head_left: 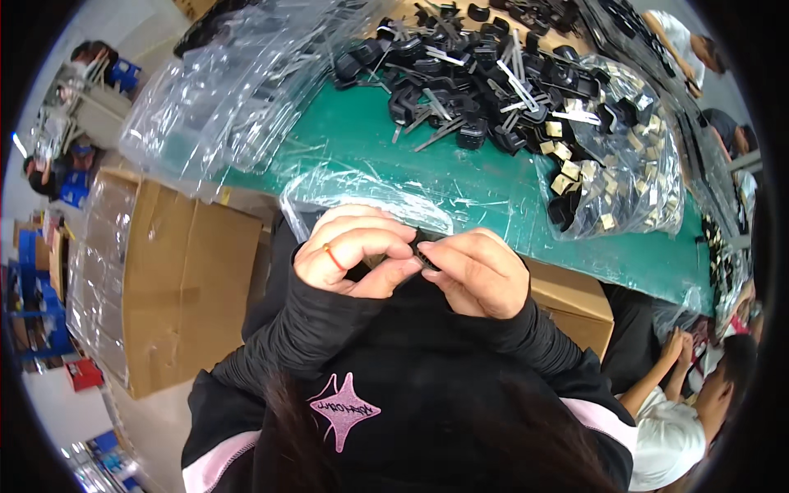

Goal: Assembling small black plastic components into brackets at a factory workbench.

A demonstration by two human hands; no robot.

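Note:
Close to my body, at the near edge of the green table [362, 135], both hands meet over a small black part [422, 256]. My left hand [349, 251], with an orange ring on one finger, pinches it from the left. From the other side my right hand [481, 271] grips it between thumb and fingertips. The fingers cover most of the part, so its exact kind is hidden. Beneath and behind the hands lies a clear plastic bag [370, 193]. Beyond them spreads a heap of black plastic parts with metal strips [460, 78].
Clear plastic bags [222, 99] cover the table's left side. On the right sits a bag of black parts with pale yellow blocks [633, 172]. Cardboard boxes stand at the left [185, 279] and under the table [571, 304]. A person in a white shirt [674, 435] sits at the right.

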